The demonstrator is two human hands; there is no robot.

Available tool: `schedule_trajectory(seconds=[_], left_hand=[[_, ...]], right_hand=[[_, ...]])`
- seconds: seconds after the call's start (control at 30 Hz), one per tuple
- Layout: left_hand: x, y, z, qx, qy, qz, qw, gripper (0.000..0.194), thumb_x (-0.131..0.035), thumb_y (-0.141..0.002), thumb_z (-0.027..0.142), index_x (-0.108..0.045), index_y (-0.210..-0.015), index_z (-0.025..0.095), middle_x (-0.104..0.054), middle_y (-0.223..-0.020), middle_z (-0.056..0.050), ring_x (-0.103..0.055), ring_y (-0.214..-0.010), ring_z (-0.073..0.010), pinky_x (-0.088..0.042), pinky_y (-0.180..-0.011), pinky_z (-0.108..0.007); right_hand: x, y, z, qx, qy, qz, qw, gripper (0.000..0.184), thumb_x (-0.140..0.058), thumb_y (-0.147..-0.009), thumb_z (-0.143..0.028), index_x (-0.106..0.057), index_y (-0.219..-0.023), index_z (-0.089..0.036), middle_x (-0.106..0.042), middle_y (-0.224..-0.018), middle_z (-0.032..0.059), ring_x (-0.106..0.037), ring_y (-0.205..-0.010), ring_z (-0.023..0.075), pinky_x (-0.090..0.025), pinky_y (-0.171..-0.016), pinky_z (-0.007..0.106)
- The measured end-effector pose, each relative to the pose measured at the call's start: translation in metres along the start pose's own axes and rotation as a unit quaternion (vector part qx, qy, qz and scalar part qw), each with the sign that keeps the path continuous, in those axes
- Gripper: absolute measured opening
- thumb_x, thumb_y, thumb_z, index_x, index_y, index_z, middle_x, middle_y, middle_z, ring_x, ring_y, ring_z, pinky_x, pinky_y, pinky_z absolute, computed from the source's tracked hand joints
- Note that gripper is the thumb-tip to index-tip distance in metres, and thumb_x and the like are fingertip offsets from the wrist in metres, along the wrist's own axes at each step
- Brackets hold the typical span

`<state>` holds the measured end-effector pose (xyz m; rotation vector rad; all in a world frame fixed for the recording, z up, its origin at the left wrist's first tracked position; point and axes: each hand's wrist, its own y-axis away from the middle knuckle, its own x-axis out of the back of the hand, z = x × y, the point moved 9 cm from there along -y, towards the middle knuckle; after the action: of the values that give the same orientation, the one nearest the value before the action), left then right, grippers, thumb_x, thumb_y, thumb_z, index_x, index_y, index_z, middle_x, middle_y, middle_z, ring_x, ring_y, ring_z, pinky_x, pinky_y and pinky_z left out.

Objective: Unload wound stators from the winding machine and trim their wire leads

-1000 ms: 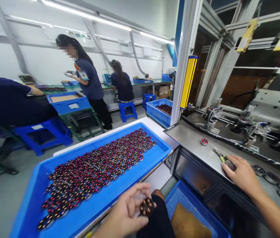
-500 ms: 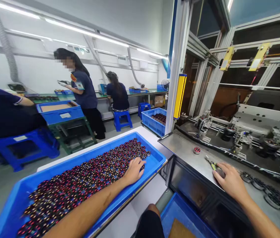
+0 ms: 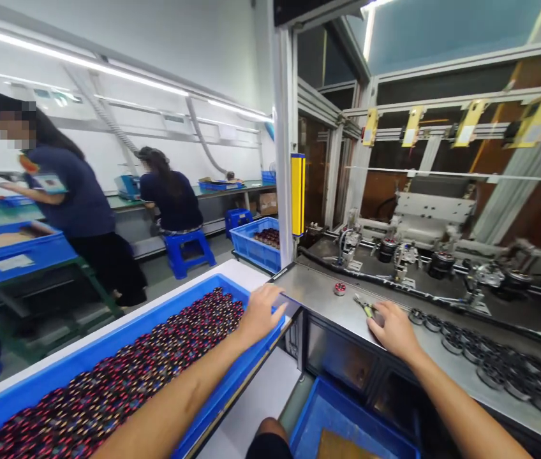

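Observation:
A long blue tray (image 3: 108,347) filled with several small round dark coils wound in red and copper (image 3: 155,357) runs across the lower left. My left hand (image 3: 261,312) lies at the tray's far right corner, fingers stretched out over the rim, with nothing seen in it. My right hand (image 3: 395,328) rests on the steel shelf (image 3: 318,290) of the machine, fingers curled over a pair of pliers (image 3: 363,307) with yellow-green handles; only the tool's tip shows. One small red round part (image 3: 340,289) lies on the shelf just beyond both hands.
A row of dark round parts (image 3: 471,350) lines the shelf to the right, before a machine track with fixtures (image 3: 404,255). A yellow light-curtain post (image 3: 298,194) stands at the frame. Blue bins sit below (image 3: 347,414) and behind (image 3: 256,245). Two people work at left.
My left hand went from holding a coil near my lap into the tray, then slid to its right corner. The view has swung right. My right hand stayed on the pliers.

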<state>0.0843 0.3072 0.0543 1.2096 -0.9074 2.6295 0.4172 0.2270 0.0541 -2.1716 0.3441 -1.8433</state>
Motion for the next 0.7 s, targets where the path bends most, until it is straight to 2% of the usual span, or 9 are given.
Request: schedule_trajectory(seconds=[0.13,0.23,0.3,0.4,0.47,0.53,0.63,0.7], left_hand=[[-0.067,-0.07,0.049,-0.008,0.086,-0.08,0.993,0.031,-0.062,-0.093,0.033,-0.061,-0.119,0.016,-0.063,-0.124,-0.009,-0.061,-0.112,-0.0253,-0.051,-0.096,-0.049],[-0.106,-0.095,0.076,0.002,0.14,-0.138,0.98,0.033,-0.06,-0.094,0.032,-0.059,-0.122,0.016,-0.064,-0.121,-0.009,-0.065,-0.103,-0.0227,-0.056,-0.088,-0.045],[-0.121,-0.101,0.089,-0.004,0.175,-0.179,0.968,0.034,-0.061,-0.094,0.03,-0.057,-0.125,0.016,-0.066,-0.119,-0.009,-0.068,-0.098,-0.0215,-0.058,-0.084,-0.042],[-0.129,-0.104,0.1,-0.011,0.219,-0.211,0.953,0.057,-0.071,-0.082,0.017,-0.049,-0.134,0.015,-0.069,-0.12,-0.013,-0.072,-0.093,-0.022,-0.059,-0.084,-0.041],[-0.129,-0.106,0.103,-0.005,0.245,-0.203,0.948,0.072,-0.073,-0.07,0.011,-0.045,-0.137,0.014,-0.072,-0.118,-0.016,-0.073,-0.096,-0.0249,-0.057,-0.089,-0.042],[-0.126,-0.105,0.106,0.006,0.27,-0.179,0.946,0.076,-0.074,-0.064,0.012,-0.047,-0.135,0.013,-0.074,-0.114,-0.016,-0.073,-0.1,-0.0276,-0.054,-0.094,-0.044],[-0.111,-0.093,0.115,0.019,0.311,-0.132,0.941,0.074,-0.072,-0.065,0.017,-0.046,-0.134,0.012,-0.074,-0.113,-0.017,-0.073,-0.098,-0.028,-0.054,-0.095,-0.046],[-0.091,-0.071,0.125,0.017,0.339,-0.099,0.935,0.071,-0.068,-0.072,0.019,-0.041,-0.138,0.014,-0.071,-0.121,-0.017,-0.072,-0.102,-0.0256,-0.054,-0.096,-0.043]], right_hand=[[0.006,0.005,-0.004,-0.013,-0.013,-0.002,1.0,0.029,-0.061,-0.093,-0.037,-0.063,-0.115,-0.017,-0.062,-0.123,0.0084,-0.058,-0.115,0.0244,-0.047,-0.099,0.048],[0.012,0.012,-0.006,-0.025,-0.033,0.009,0.999,0.028,-0.062,-0.093,-0.037,-0.064,-0.112,-0.017,-0.064,-0.121,0.0078,-0.06,-0.113,0.0236,-0.049,-0.097,0.047],[0.015,0.014,-0.006,-0.036,-0.047,0.021,0.998,0.027,-0.063,-0.093,-0.037,-0.064,-0.11,-0.016,-0.064,-0.119,0.0074,-0.061,-0.111,0.0232,-0.05,-0.096,0.047],[0.018,0.015,-0.004,-0.049,-0.063,0.037,0.996,0.027,-0.064,-0.092,-0.038,-0.065,-0.106,-0.015,-0.066,-0.116,0.0069,-0.061,-0.11,0.023,-0.051,-0.095,0.047],[0.019,0.015,-0.003,-0.053,-0.071,0.043,0.995,0.027,-0.064,-0.091,-0.038,-0.065,-0.105,-0.015,-0.066,-0.115,0.0068,-0.062,-0.109,0.023,-0.051,-0.095,0.047],[0.018,0.017,-0.002,-0.052,-0.078,0.045,0.995,0.026,-0.064,-0.091,-0.038,-0.065,-0.105,-0.015,-0.066,-0.115,0.0068,-0.061,-0.11,0.0231,-0.05,-0.095,0.047],[0.018,0.017,-0.002,-0.046,-0.091,0.043,0.994,0.026,-0.064,-0.092,-0.038,-0.065,-0.106,-0.016,-0.065,-0.116,0.007,-0.061,-0.11,0.0233,-0.05,-0.096,0.048],[0.019,0.015,-0.002,-0.04,-0.104,0.043,0.993,0.026,-0.063,-0.092,-0.038,-0.065,-0.106,-0.016,-0.065,-0.116,0.007,-0.061,-0.11,0.0232,-0.049,-0.096,0.048]])
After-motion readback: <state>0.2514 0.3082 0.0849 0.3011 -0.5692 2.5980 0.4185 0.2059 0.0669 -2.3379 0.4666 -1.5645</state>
